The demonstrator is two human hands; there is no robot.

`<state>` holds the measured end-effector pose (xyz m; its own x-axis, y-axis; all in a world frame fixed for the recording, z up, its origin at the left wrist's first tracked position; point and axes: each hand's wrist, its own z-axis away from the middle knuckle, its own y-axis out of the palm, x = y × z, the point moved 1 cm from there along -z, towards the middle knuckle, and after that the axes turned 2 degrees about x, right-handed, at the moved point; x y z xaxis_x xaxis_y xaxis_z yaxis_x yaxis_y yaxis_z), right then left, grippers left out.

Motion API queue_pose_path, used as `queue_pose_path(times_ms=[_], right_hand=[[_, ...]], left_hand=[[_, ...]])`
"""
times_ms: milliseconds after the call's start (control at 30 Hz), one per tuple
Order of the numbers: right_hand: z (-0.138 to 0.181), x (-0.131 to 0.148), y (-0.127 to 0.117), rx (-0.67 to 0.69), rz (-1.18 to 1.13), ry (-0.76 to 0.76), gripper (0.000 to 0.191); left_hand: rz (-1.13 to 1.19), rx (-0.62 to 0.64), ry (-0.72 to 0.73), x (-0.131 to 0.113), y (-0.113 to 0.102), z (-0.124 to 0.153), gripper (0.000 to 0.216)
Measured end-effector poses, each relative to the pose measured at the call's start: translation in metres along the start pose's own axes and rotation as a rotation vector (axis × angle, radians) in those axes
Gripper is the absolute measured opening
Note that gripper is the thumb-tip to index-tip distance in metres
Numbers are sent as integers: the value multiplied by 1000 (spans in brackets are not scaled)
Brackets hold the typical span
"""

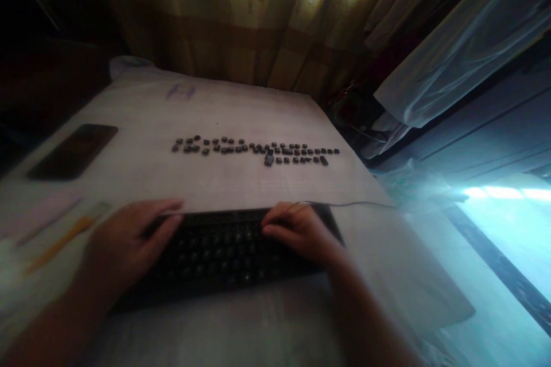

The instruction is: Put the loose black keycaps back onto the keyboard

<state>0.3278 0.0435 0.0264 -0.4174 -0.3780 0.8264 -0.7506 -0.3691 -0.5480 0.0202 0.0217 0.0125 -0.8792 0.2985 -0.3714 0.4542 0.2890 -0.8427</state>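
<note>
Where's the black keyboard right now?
In the head view, the keyboard lies low centre on the table, with the left hand at its left end, the right hand over its right side, loose keys beyond.

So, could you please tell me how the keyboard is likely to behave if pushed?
The keyboard will probably move as one stiff piece, given its straight edges. It looks flat and broad, so it seems unlikely to roll or tip. The thin cable trailing right from its far edge might drag.
</note>
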Motion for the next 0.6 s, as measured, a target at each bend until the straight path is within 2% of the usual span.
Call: queue_pose_path(times_ms=[67,133,233,333,467,600], right_hand=[[0,3,1,28,27,-26,9],[0,6,4,60,91,-46,9],[0,8,8,101,205,-93,10],[-1,8,12,105,282,-153,10],[-1,9,16,101,376,-187,12],[-1,7,17,81,310,-178,10]], left_hand=[[48,156,112,-11,6,3,53],[43,317,242,-23,15,10,72],[-10,445,408,-37,28,21,100],[-58,460,458,-41,35,27,107],[-93,395,484,-40,38,28,107],[-92,391,483,-37,39,27,107]])
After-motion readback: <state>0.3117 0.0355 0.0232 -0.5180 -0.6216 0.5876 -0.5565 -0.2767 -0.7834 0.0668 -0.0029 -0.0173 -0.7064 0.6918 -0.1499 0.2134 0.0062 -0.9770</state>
